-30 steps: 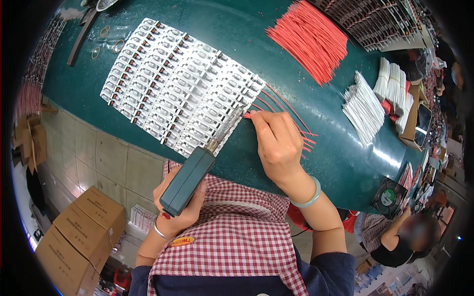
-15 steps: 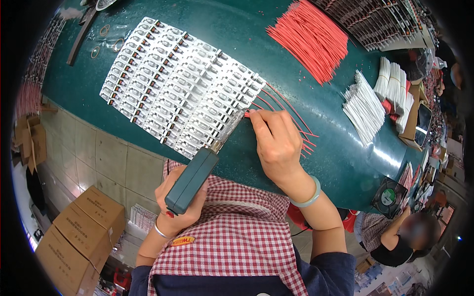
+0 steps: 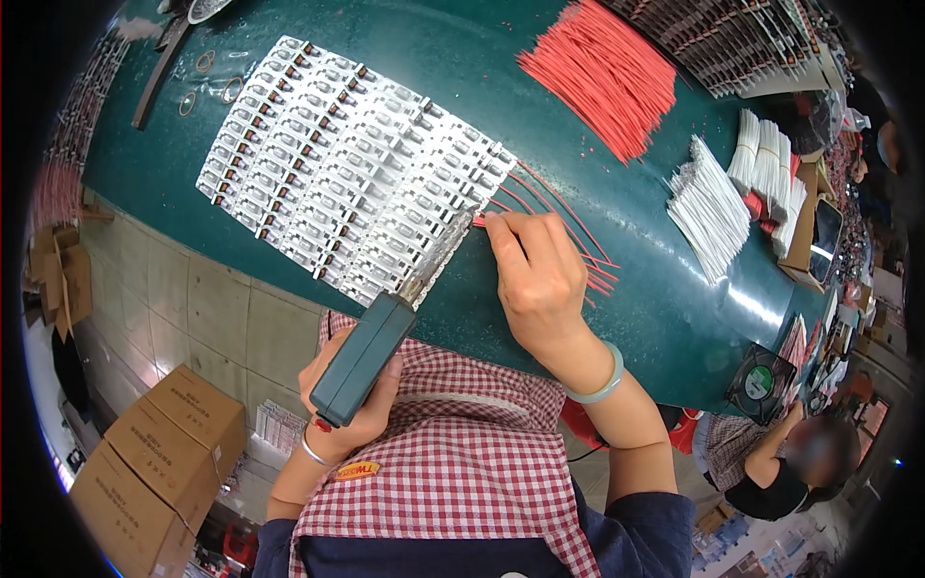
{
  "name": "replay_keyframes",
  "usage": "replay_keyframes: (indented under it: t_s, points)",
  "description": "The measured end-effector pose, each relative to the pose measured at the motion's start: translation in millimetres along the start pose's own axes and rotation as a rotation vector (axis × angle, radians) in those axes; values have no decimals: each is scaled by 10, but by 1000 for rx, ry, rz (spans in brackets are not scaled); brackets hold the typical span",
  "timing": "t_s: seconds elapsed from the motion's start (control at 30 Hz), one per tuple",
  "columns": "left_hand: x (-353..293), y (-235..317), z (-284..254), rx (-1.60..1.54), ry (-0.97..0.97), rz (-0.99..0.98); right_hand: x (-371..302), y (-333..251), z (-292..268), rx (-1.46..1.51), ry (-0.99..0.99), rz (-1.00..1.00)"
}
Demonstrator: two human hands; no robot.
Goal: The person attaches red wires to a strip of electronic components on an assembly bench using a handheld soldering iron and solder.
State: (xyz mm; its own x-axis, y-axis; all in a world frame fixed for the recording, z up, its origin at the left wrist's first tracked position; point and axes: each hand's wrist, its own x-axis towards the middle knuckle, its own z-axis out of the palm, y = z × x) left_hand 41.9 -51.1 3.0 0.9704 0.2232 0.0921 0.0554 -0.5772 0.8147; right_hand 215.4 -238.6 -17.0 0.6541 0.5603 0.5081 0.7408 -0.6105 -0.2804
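Observation:
My left hand (image 3: 372,397) is wrapped round a dark green soldering gun (image 3: 364,358), held low at the table's front edge. Its metal nose points up along the near right edge of a block of white plastic parts (image 3: 356,164), which stand in rows with metal pieces in them. The fingers of my right hand (image 3: 540,275) pinch the end of a red wire (image 3: 479,222) at that same edge. Several red wires (image 3: 568,217) trail rightward from the block, some passing behind my right hand. The very tip of the gun cannot be made out clearly against the parts.
A heap of red wires (image 3: 602,82) lies at the back right of the green table (image 3: 443,48). Bundles of white wires (image 3: 708,212) lie right of it. A small black fan (image 3: 758,383) sits at the right edge. Cartons (image 3: 173,443) stand lower left; another person (image 3: 771,472) is at right.
The soldering gun has drawn back slightly down and to the left in my left hand. My right hand has shifted a little left, still pinching the wire.

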Motion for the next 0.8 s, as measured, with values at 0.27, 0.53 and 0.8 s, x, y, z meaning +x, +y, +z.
replay_keyframes:
  t_s: [0.27, 0.53, 0.8]
  points:
    - [51, -1, 31, -2, -14, 3, 32, 70, -50, 72, 98, 23]
    - [200, 89, 93, -40, -21, -37, 55, 149, 2, 20, 3, -24]
    - [216, 93, 100, -19, -33, -28, 70, 110, 7, 1, -16, -17]
